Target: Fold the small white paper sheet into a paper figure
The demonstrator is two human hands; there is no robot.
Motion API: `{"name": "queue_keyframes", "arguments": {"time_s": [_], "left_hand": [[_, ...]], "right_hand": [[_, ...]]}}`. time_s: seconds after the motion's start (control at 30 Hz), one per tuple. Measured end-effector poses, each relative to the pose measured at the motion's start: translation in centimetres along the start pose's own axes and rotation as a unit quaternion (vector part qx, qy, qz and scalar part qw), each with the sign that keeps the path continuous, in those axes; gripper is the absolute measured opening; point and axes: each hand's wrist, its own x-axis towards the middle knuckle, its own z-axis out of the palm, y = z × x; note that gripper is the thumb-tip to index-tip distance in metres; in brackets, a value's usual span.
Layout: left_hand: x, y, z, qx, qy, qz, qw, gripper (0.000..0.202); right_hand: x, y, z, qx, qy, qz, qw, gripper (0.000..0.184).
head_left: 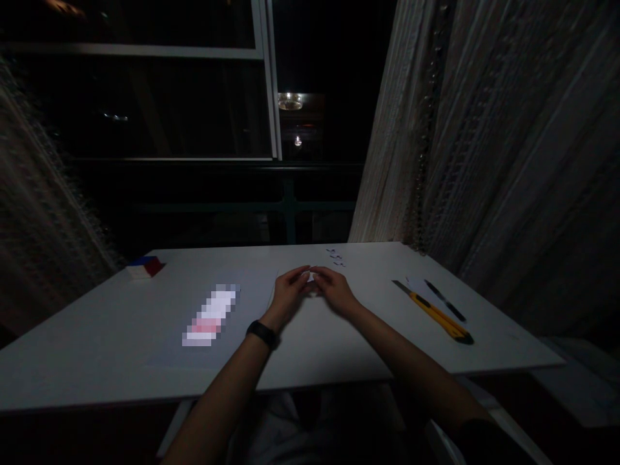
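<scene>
My left hand [291, 289], with a black band [262, 334] on its wrist, meets my right hand [334, 289] over the middle of the white table. The fingers of both are bent and their tips come together around a small white piece [311, 276] that looks like paper. Most of that piece is hidden by the fingers. Just beyond my right hand lie several small dark-marked bits [336, 257], too small to make out.
On the right are a yellow utility knife [438, 315] with its blade out and a black pen [444, 300]. A lit, blurred-out phone-like screen [212, 316] rests on a pale sheet [252, 310] at left. A coloured cube [145, 267] sits far left on the table [87, 349].
</scene>
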Motion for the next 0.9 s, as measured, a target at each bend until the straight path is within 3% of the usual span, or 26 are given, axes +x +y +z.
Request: {"name": "queue_keyframes", "arguments": {"time_s": [0.43,0.9], "left_hand": [[0.31,-0.54,-0.27,-0.006,-0.005,-0.009,1.000,0.040],[0.12,-0.21,-0.07,0.017,-0.017,0.006,1.000,0.038]], "right_hand": [[-0.10,-0.22,0.13,0.034,-0.038,0.036,0.998,0.030],[0.08,-0.56,0.36,0.082,-0.022,0.094,0.992,0.039]]}}
